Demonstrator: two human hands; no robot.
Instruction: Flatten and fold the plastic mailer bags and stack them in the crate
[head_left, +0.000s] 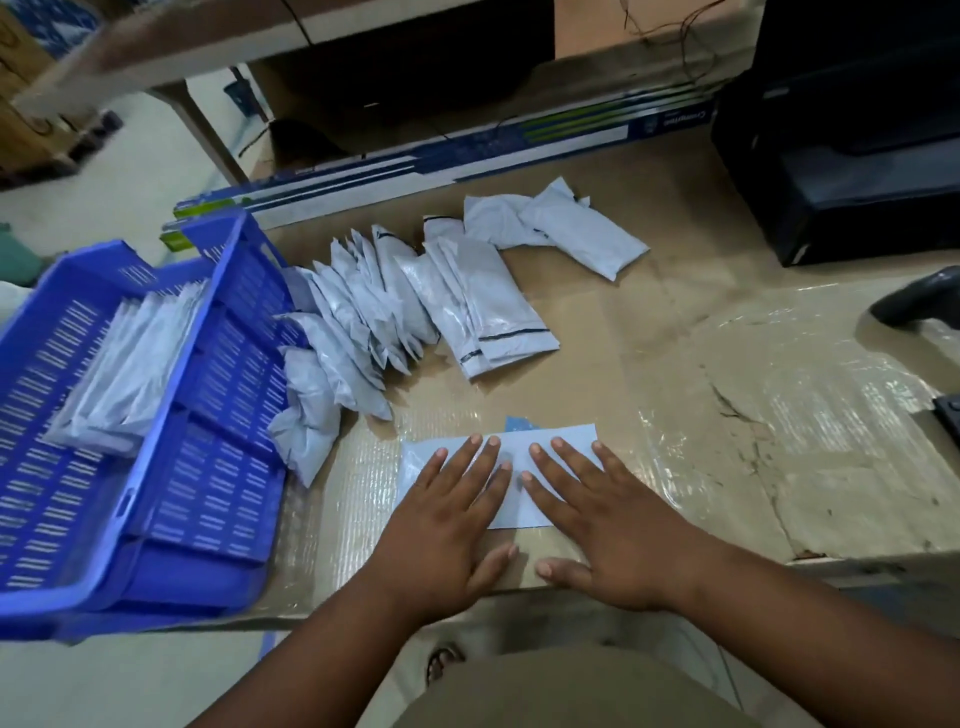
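near the front edge of the cardboard-covered table (675, 364), a pale blue-grey mailer bag (566, 439) is laid flat, its long axis running left to right across the view. it is pressed down by the left hand (441, 530) and the right hand (602, 530), both spread with straight fingers, nothing gripped. its plastic is smooth and rectangular. a loose row of folded mailers (415, 306), crinkled and glossy, is spread behind it. to the left, a blue perforated plastic crate (171, 493) is tilted, with folded bags (130, 364) stacked inside it.
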